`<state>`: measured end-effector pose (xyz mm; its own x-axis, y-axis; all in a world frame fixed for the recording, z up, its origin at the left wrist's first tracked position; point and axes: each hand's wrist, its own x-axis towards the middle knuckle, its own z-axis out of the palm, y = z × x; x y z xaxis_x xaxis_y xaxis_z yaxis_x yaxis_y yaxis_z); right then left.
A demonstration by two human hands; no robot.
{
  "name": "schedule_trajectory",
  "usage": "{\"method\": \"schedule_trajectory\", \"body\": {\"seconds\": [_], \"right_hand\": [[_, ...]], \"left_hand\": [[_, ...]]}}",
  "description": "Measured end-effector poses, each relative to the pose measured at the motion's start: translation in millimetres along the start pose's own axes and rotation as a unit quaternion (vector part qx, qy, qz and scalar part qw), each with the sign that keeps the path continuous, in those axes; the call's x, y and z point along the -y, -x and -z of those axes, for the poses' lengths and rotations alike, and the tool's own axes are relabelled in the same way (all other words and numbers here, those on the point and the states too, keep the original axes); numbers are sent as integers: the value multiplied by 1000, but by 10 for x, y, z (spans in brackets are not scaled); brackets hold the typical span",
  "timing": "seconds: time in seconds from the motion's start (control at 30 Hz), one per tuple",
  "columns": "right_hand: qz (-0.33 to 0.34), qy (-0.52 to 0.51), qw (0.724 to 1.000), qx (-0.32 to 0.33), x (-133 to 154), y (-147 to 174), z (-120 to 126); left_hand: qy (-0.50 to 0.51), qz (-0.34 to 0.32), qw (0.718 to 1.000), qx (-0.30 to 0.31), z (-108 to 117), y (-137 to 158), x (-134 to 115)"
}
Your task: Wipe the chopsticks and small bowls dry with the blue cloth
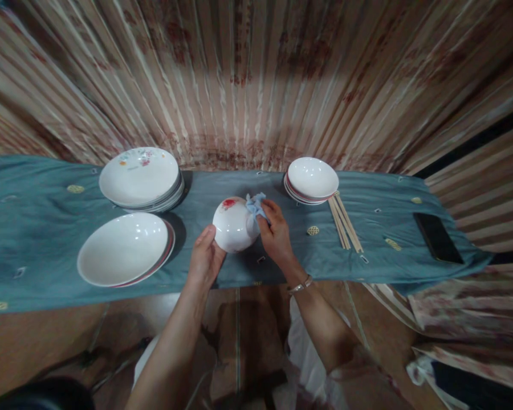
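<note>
A white bowl [235, 230] with a red flower on its outside is tilted on its side above the middle of the table. My left hand [206, 253] grips its left rim, thumb on the outer wall. In my right hand [276, 230] is a crumpled light-blue cloth [255, 205], pressed against the bowl's right side near its base. The fingers behind the cloth are partly hidden. The bowl's inside faces away from view.
Flowered plates [139, 176] are stacked at the back left, with large white bowls [123, 250] in front of them. Stacked small bowls [313, 177] stand at the back right, beside several chopsticks [345, 222]. A black phone [438, 238] lies far right on the teal tablecloth [299, 259]. A curtain [256, 85] hangs behind.
</note>
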<state>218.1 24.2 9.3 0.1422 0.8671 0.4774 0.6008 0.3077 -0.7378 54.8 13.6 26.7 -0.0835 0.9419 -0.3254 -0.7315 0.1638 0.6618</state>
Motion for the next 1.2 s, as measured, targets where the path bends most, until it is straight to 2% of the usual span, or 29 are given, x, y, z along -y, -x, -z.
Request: {"method": "schedule_trajectory", "body": {"seconds": [0.27,0.43,0.77,0.93,1.2], "right_hand": [[83,121,988,43,107,105,15],[119,166,976,72,158,109,92],[115,75,986,96,196,163,196],[117,25,988,97,239,200,182],[127,32,985,109,271,210,179]], "left_hand": [[55,18,997,-60,-6,-45,9],[63,31,996,-52,27,-60,19],[60,27,996,-63,22,-67,27],[38,11,998,-40,32,-57,29],[27,2,999,-27,18,-31,23]]}}
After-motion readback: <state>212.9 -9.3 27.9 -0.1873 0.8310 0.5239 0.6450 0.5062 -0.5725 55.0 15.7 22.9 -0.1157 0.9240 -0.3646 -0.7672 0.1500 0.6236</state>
